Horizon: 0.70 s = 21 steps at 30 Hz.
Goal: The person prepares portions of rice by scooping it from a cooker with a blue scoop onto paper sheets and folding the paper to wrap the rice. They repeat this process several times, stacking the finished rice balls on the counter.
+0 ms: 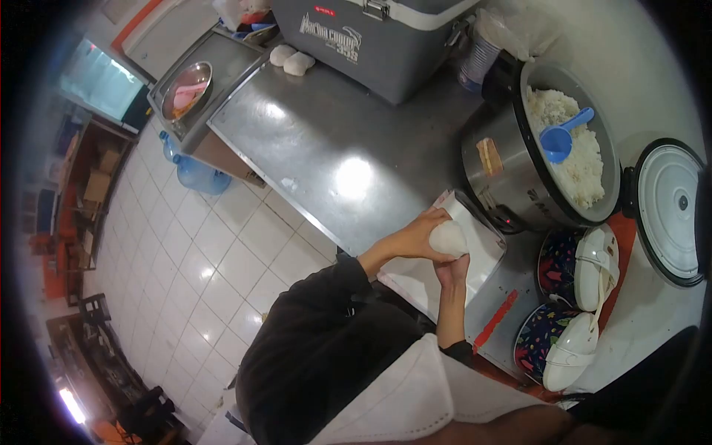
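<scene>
A smooth white rice ball [448,240] is cupped between my two hands. My left hand [417,236] curls around its left side, fingers over the top. From below, my right hand [452,271] presses against its lower edge, its fingers partly hidden by the ball. Both hands are over a shallow tray with a white lining [480,251]. Beyond the tray stands a large steel rice cooker [493,174], its inside full of cooked white rice [586,167]. A blue scoop [558,142] rests on that rice.
The cooker's lid [667,211] hangs open at right. Two flower-patterned pots [555,267] with white lids stand nearer me. A grey cooler [400,59] sits at the back of the steel table [297,141], two white balls [298,64] beside it. A metal bowl [178,107] is further left.
</scene>
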Available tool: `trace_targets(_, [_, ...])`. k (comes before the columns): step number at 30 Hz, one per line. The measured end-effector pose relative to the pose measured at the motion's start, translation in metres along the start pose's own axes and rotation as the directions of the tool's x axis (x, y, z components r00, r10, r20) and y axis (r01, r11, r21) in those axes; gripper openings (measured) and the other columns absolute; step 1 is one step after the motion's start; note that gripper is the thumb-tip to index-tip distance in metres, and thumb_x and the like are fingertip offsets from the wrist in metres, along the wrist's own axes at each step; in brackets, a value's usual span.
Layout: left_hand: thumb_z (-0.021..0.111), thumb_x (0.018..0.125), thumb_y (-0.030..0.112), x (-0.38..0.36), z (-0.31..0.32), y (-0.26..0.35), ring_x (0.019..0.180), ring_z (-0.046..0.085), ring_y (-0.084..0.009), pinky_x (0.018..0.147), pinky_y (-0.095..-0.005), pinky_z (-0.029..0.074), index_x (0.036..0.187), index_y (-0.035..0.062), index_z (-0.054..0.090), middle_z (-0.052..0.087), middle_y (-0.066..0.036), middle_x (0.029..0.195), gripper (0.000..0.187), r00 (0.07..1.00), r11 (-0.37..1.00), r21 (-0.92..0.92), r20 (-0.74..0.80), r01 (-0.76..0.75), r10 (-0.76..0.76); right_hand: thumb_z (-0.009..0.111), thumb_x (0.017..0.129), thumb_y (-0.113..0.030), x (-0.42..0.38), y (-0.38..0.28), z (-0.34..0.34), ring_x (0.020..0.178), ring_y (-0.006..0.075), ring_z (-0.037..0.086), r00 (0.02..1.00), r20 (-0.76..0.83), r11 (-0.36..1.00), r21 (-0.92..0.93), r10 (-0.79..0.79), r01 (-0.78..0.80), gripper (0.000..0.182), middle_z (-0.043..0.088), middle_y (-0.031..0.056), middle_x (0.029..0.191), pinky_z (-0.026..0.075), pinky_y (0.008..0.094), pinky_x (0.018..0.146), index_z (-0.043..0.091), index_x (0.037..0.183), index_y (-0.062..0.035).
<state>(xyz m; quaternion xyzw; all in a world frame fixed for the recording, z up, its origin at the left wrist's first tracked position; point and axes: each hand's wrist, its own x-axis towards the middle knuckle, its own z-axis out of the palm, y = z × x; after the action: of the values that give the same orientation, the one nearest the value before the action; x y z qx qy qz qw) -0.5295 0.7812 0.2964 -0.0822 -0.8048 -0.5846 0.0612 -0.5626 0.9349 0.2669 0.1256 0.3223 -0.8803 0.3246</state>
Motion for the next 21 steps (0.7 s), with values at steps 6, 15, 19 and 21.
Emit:
trace_targets(6, [0.08,0.064,0.024,-0.005,-0.065,-0.023,0.095,0.059,-0.0211,0.084,-0.0325,0.047,0.11,0.0002,0.056,0.062,-0.011,0.102,0.057,0.97,0.849,-0.493,-0.04,0.191,-0.241,0.046,0.094,-0.022,0.068,0.029,0.038,0.113,0.018,0.048,0.999,-0.042,0.739,-0.673,-0.013,-0.019,0.044,0.045,0.0115,0.127,0.042,0.032,0.094,0.034,0.134,-0.0063])
trace_targets(15, [0.081,0.062,0.036,0.058,-0.329,-0.141,0.091,0.064,-0.0252,0.081,-0.0367,0.05,0.106,-0.0034,0.057,0.065,-0.018,0.099,0.064,0.739,0.928,-0.066,-0.585,0.366,-0.333,0.06,0.088,-0.02,0.109,0.013,0.105,0.095,0.0145,0.048,0.868,0.103,0.361,-0.881,-0.486,0.306,0.052,0.042,0.0092,0.119,0.042,0.0281,0.082,0.035,0.132,-0.0086])
trace_targets(19, [0.078,0.063,0.042,0.088,-0.385,-0.216,0.1,0.06,-0.0311,0.086,-0.0399,0.047,0.114,-0.0054,0.051,0.06,-0.022,0.108,0.075,0.745,0.78,0.321,-0.614,0.537,-0.261,0.056,0.091,-0.02,0.067,-0.002,0.095,0.089,0.0135,0.05,0.941,-0.042,0.54,-0.827,-0.335,0.155,0.042,0.048,0.0106,0.113,0.043,0.0268,0.078,0.043,0.126,-0.0019])
trace_targets(21, [0.078,0.063,0.042,0.098,-0.387,-0.226,0.111,0.052,-0.0336,0.091,-0.0401,0.043,0.12,-0.0056,0.047,0.054,-0.023,0.119,0.081,0.758,0.598,0.528,-0.612,0.603,-0.225,0.049,0.094,-0.02,0.035,-0.026,0.112,0.076,0.01,0.05,1.0,-0.014,0.631,-0.776,-0.015,-0.001,0.034,0.056,0.0079,0.096,0.043,0.0228,0.069,0.049,0.121,-0.0001])
